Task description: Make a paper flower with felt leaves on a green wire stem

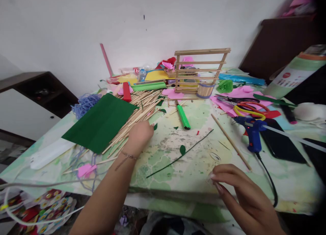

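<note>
My left hand [140, 137] reaches over the table beside the pile of thin wooden sticks [145, 104]; its fingers point away and are mostly hidden behind the hand. At its right lies a small green leaf piece [155, 126]. My right hand [229, 185] is near the front edge, thumb and fingertips pinched together on something small and pale that I cannot make out. Between the hands lies a dark green stem [168, 165] with one round leaf [182, 149]. A green cutter [183, 116] lies beyond it.
Dark green sheet [99, 123] at left, blue yarn [88, 104] behind it. A stick frame [202, 70] with a small basket [205, 90] stands at the back. At right are a blue glue gun [252, 129] with its cord, scissors [251, 109], a black phone [281, 143] and a long stick [230, 141].
</note>
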Tool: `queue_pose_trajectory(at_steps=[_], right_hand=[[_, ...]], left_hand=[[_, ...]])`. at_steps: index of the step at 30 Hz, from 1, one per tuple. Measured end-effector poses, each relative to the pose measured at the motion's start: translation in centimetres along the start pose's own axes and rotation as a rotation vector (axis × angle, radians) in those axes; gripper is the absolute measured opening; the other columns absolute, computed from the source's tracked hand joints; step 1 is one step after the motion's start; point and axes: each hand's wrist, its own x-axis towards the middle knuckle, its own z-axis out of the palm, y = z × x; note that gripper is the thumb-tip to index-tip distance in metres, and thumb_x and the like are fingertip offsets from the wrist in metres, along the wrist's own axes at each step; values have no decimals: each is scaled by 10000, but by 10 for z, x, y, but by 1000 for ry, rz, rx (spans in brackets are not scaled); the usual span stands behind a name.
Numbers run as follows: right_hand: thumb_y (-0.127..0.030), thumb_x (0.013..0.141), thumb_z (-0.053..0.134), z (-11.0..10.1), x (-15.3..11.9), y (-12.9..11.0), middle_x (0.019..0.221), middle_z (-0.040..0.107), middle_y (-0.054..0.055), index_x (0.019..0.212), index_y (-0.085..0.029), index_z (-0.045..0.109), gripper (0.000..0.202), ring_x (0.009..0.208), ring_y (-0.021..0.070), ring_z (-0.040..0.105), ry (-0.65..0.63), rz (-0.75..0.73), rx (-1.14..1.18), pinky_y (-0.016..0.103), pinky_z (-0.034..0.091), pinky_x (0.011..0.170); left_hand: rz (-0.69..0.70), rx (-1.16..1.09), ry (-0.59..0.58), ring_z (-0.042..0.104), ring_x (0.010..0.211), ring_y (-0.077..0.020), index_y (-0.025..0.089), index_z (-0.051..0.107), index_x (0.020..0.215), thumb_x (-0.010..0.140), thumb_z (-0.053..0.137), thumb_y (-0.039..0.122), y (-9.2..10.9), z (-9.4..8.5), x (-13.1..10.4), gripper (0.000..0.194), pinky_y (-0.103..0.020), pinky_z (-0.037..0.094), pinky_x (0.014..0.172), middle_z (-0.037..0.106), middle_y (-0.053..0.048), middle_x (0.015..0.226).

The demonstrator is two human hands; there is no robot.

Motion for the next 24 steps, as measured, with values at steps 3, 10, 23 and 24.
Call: queue_pose_trajectory(at_steps=[3, 10, 23, 24], right_hand=[[-10, 867, 494, 4, 2, -3, 1034, 600, 66, 1128, -251, 564, 362, 1002, 177, 614, -42, 5, 38, 260, 540, 822], [-82, 900, 518, 15, 8, -10, 995, 614, 61, 1074, -260, 613, 266, 959, 175, 619, 39, 105, 225, 276, 541, 813], [-349, 633, 866, 55, 51, -7, 1018, 702, 26, 850, -293, 789, 237, 873, 162, 657, 402, 561, 887, 275, 563, 745], [-341, 630, 866, 56, 50, -6, 1039, 693, 29, 878, -300, 789, 263, 864, 162, 651, 391, 539, 871, 278, 563, 728]], left_hand=[[-21, -12, 16, 673, 913, -358, 81, 682, 880, 882, 498, 267, 1, 14, -1, 262, -394, 470, 753, 715, -268, 942], [86, -289, 109, 628, 689, -187, 160, 605, 798, 934, 473, 296, 15, 8, -25, 233, -254, 435, 603, 668, -71, 733], [302, -915, 432, 583, 592, -117, 199, 599, 832, 917, 571, 235, 68, 56, -143, 96, -233, 452, 582, 628, 21, 681], [293, -929, 438, 583, 590, -116, 199, 597, 835, 917, 575, 239, 68, 58, -141, 94, -233, 451, 581, 629, 23, 678]])
